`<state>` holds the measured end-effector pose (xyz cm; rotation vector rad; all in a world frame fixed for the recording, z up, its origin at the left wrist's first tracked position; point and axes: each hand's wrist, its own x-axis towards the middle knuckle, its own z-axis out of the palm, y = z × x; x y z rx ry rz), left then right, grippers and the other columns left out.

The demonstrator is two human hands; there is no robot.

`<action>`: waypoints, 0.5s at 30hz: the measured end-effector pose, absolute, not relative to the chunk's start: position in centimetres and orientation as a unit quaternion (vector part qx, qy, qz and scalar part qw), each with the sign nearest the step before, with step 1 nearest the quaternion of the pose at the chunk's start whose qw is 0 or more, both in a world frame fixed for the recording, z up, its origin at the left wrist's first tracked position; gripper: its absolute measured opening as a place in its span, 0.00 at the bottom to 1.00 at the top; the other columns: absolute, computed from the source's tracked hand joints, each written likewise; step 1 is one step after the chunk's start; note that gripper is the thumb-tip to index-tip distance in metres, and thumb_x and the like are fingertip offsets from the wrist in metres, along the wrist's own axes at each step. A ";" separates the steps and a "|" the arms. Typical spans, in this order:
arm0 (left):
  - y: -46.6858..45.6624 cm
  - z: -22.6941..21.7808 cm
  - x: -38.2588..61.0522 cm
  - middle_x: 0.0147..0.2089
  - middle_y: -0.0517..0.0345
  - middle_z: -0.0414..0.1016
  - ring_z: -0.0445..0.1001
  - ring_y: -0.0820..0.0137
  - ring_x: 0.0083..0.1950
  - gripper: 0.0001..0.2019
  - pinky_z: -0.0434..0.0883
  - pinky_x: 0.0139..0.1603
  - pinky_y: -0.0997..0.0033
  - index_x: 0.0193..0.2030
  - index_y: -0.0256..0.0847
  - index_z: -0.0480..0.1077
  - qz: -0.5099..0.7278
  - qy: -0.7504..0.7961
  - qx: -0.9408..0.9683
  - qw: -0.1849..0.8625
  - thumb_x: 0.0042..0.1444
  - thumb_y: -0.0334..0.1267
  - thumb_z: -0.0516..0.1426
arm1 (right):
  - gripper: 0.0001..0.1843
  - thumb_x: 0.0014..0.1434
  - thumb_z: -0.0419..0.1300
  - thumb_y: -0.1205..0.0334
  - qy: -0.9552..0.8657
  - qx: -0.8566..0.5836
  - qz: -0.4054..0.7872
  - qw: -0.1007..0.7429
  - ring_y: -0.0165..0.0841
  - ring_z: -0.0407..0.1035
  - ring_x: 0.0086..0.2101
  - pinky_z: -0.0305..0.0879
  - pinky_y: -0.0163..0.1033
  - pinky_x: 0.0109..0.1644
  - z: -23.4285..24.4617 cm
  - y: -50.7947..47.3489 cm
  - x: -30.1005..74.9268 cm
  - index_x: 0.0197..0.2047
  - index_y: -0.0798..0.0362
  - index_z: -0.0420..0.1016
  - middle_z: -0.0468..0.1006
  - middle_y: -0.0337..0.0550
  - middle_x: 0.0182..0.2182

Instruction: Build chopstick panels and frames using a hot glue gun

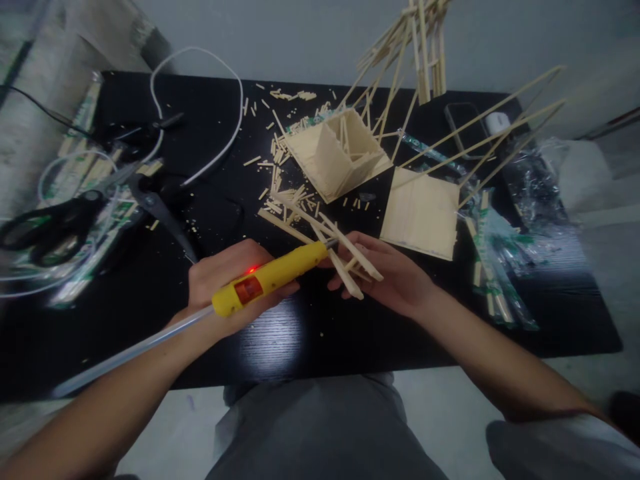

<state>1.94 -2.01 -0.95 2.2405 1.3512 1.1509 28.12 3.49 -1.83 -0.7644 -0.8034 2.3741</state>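
Note:
My left hand (pixel 227 277) is wrapped round a yellow glue gun (pixel 273 275) with a red light lit on its body and a clear glue stick trailing out of its back end. Its metal tip touches a small frame of glued wooden sticks (pixel 333 247). My right hand (pixel 395 277) holds that stick frame from below, fingers curled under it. Both hands hover just above the black table (pixel 310 333), near its front edge.
Behind the hands stand a boxy stick model (pixel 337 157) and a flat stick panel (pixel 421 213). Long sticks (pixel 480 137) fan out at the upper right. Scissors (pixel 55 223), pliers, a white cable (pixel 220 143) and plastic wrappers (pixel 500 267) lie about.

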 end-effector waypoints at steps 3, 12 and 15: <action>-2.0 -0.9 1.9 0.30 0.60 0.76 0.77 0.71 0.29 0.10 0.70 0.26 0.68 0.35 0.43 0.74 0.403 0.460 0.778 0.144 0.64 0.44 0.65 | 0.14 0.61 0.73 0.53 -0.302 -0.287 0.871 0.262 0.35 0.84 0.37 0.83 0.36 0.39 -1.9 3.5 28.2 0.42 0.52 0.78 0.87 0.42 0.40; -2.0 -1.0 1.8 0.29 0.61 0.76 0.76 0.72 0.26 0.12 0.68 0.22 0.70 0.34 0.43 0.73 0.398 0.472 0.777 0.127 0.64 0.46 0.65 | 0.11 0.64 0.72 0.56 -0.299 -0.269 0.873 0.278 0.31 0.83 0.34 0.83 0.35 0.37 -2.6 3.4 28.2 0.44 0.51 0.77 0.86 0.40 0.41; -2.0 -0.9 1.7 0.30 0.61 0.77 0.76 0.72 0.27 0.11 0.70 0.23 0.70 0.34 0.44 0.73 0.397 0.470 0.778 0.125 0.64 0.45 0.66 | 0.11 0.64 0.72 0.56 -0.303 -0.266 0.873 0.274 0.30 0.83 0.33 0.83 0.34 0.38 -2.7 3.4 28.2 0.44 0.51 0.77 0.86 0.41 0.42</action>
